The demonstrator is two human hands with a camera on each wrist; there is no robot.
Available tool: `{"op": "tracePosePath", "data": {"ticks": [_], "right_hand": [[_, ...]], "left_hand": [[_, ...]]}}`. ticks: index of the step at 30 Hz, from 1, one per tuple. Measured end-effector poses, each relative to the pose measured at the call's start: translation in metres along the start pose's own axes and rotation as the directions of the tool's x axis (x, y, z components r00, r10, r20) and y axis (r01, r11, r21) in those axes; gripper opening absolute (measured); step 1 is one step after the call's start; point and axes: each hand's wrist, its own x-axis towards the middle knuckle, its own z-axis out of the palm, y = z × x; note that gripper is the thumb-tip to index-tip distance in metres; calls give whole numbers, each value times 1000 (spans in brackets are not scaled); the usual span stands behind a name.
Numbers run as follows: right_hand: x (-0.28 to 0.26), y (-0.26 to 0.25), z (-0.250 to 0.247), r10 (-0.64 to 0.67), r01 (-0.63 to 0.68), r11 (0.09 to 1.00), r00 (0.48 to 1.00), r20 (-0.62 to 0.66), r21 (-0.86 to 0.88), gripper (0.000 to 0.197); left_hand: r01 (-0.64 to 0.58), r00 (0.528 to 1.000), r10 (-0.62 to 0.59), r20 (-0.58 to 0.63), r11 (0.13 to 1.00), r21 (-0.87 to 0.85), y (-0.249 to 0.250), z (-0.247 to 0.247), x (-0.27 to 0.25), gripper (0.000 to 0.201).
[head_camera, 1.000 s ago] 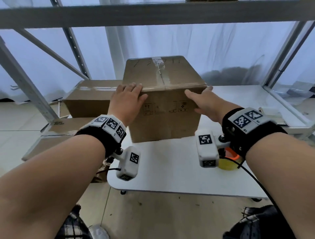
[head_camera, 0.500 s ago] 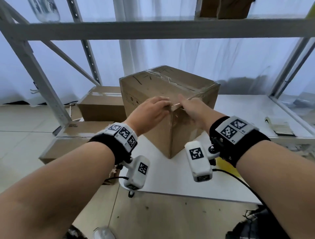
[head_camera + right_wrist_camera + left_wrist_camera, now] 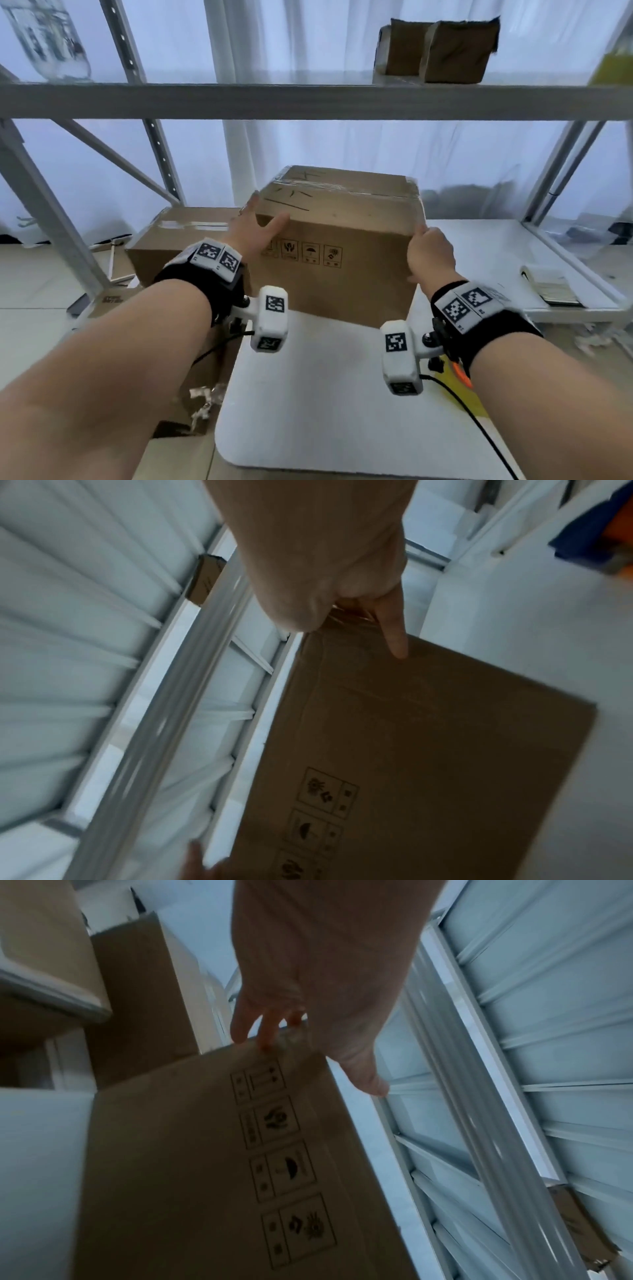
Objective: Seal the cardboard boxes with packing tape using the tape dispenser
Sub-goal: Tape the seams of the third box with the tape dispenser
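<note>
1. White table [image 3: 308, 394] under grey metal shelving [image 3: 308, 99]; taped cardboard box [image 3: 342, 274] stands on it.
2. Left hand [image 3: 255, 229] spread flat on the top-left corner; right hand [image 3: 430, 255] curled over the top-right corner.
3. Box looks stiff and probably light; grip opposite corners or edges.

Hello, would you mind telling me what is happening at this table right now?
A person has both hands on a cardboard box standing on the white table. The left hand lies spread over its upper left corner, and the right hand grips the upper right corner. Clear tape already runs along the top seam. Another taped box sits behind to the left. No hand holds a tape dispenser.
</note>
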Motion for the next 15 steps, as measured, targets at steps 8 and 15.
{"op": "tracePosePath", "data": {"ticks": [8,15], "right_hand": [[69,-3,16,222,-251,859,968,117,446,41],[109,-17,33,182,-213,812,977,111,543,36]], "left_hand": [[167,970,-197,-146,967,-192,15,31,53,75],[84,962,-146,-231,962,-259,34,37,108,63]]}}
